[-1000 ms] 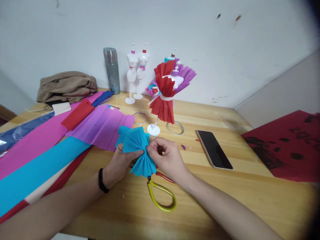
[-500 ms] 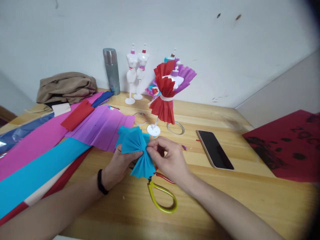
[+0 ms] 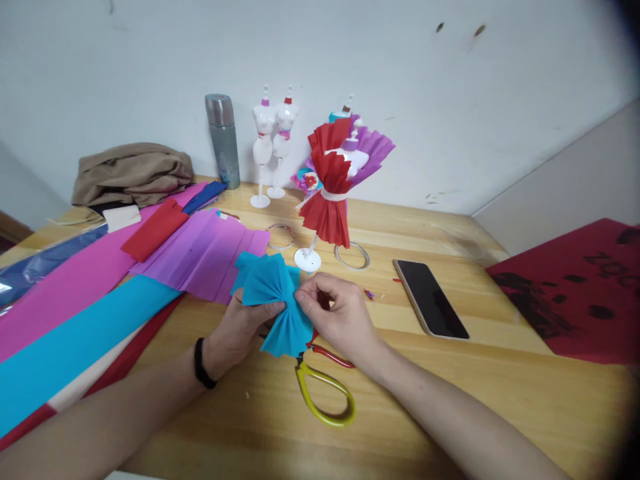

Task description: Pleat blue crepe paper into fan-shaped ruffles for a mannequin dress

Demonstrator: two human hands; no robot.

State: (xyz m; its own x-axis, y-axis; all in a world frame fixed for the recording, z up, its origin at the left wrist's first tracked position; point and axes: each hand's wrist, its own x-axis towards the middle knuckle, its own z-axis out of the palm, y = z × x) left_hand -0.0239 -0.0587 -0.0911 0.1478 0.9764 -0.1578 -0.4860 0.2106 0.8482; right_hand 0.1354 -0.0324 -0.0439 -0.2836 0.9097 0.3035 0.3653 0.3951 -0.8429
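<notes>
My left hand (image 3: pixel 245 327), with a black band on its wrist, grips a pleated piece of blue crepe paper (image 3: pixel 270 283) at its pinched middle, thumb on top. The paper fans out above and below the pinch like a bow. My right hand (image 3: pixel 340 313) has thumb and forefinger pressed together at the right side of that middle; what lies between the fingertips is too small to make out. Scissors (image 3: pixel 326 393) with a yellow and a red handle lie beneath, their blades hidden by the paper and my left hand. Close behind stands a mini mannequin (image 3: pixel 307 260) dressed in red and purple paper.
Purple, pink, blue and red crepe paper sheets (image 3: pixel 100 327) spread over the left side. A phone (image 3: pixel 433 300) lies to the right, before a red bag (image 3: pixel 575 293). Two rings of wire (image 3: pixel 353 256), a thermos (image 3: pixel 223 143), brown cloth (image 3: pixel 133 175) and other mannequins (image 3: pixel 263 153) stand or lie farther back.
My right thumb and fingertips have shifted very slightly at the paper's middle. My left hand keeps its hold in the same place, and the other things stay put.
</notes>
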